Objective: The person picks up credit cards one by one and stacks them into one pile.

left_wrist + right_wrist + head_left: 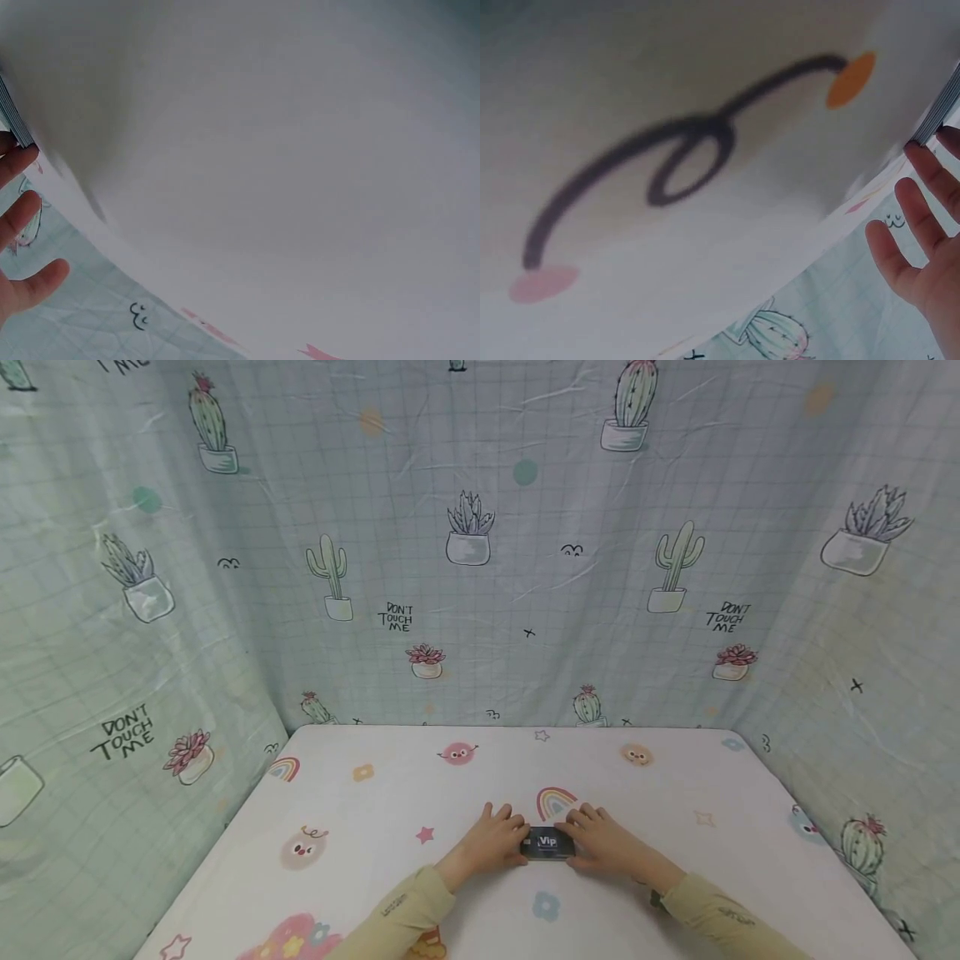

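Observation:
A small stack of black cards (547,845) with white "Vip" lettering lies flat near the middle of the table in the head view. At its left end, my left hand (489,842) pinches it between thumb and forefinger. My right hand (606,843) grips the right end the same way, so the stack sits between both hands. Layered grey edges of the card stack (13,114) show at the far left of the left wrist view, by the fingertips. In the right wrist view the layered card edges (940,109) appear at the right, and the other fingers are spread off them.
The white table cover (360,827) has printed rainbows, stars, flowers and smiling faces. Behind the table and on both sides hangs a pale green curtain (510,602) printed with cacti, meeting the table's back edge. Light yellow sleeves (408,906) cover both forearms.

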